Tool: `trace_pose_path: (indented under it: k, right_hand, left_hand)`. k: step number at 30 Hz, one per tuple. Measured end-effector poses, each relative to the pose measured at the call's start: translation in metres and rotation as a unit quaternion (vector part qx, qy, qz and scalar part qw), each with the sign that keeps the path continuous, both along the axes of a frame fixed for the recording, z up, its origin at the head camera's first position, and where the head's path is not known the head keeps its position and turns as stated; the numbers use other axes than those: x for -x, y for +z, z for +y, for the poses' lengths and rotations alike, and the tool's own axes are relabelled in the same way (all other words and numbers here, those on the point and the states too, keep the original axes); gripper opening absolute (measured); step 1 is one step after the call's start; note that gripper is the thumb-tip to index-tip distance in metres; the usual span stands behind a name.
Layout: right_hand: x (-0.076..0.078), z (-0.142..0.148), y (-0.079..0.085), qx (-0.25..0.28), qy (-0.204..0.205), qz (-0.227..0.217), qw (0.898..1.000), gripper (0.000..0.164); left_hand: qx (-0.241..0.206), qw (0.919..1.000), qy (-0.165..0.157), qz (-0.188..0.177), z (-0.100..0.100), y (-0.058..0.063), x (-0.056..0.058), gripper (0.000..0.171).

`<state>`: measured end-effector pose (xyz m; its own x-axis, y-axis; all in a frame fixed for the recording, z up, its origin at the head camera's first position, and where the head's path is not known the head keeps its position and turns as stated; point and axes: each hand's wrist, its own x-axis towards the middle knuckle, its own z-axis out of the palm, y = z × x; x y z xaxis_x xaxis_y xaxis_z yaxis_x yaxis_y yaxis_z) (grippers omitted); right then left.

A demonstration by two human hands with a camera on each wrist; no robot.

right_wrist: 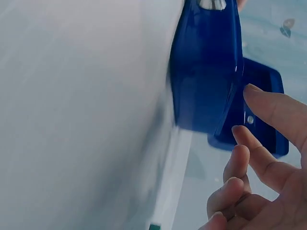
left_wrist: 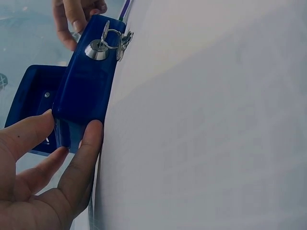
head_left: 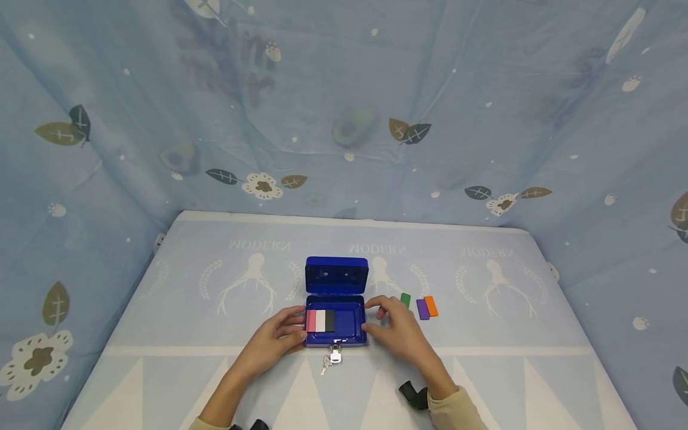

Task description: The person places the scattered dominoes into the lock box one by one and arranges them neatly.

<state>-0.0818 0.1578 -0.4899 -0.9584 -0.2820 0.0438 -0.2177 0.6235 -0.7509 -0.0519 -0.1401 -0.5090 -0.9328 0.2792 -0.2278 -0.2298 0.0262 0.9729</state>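
A blue metal cash box [head_left: 337,344] stands on the table, its lid [head_left: 337,267] raised at the back. Inside, on the left, a pink block [head_left: 311,321], a white block [head_left: 320,321] and a black block [head_left: 329,321] lie side by side. A key sits in the silver lock [left_wrist: 97,50] on the front, with more keys [left_wrist: 125,45] on its ring. My left hand [head_left: 277,335] touches the box's left end with its fingertips. At the right end is my right hand [head_left: 398,327], thumb and forefinger apart beside the rim; contact there is hard to tell.
Right of the box lie a green block [head_left: 405,300], a purple block [head_left: 423,309] and an orange block [head_left: 431,306]. A patterned cloth covers the table [head_left: 193,322]. Blue patterned curtain [head_left: 322,89] hangs behind and along the sides.
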Motion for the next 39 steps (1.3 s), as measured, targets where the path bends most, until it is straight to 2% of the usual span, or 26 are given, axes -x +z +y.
trace_pose_path:
  k: [13,23,31,39]
  right_hand:
    - [0.004,0.035,0.004,0.001,-0.032,-0.002,0.999,0.034]
    - [0.011,0.059,0.001,-0.016,-0.043,0.034,0.998,0.034]
    - [0.02,0.072,-0.004,-0.028,-0.064,-0.001,0.998,0.037]
    - [0.026,0.077,-0.002,-0.061,-0.079,-0.028,0.995,0.043]
  left_hand:
    - [0.005,1.0,0.004,0.006,0.001,-0.002,-0.001,0.06]
    - [0.01,0.9999,0.008,0.004,0.001,-0.003,0.0,0.058]
    - [0.009,0.9999,0.007,0.003,0.001,-0.003,0.0,0.058]
    - [0.011,0.9999,0.005,0.004,0.001,-0.002,0.0,0.059]
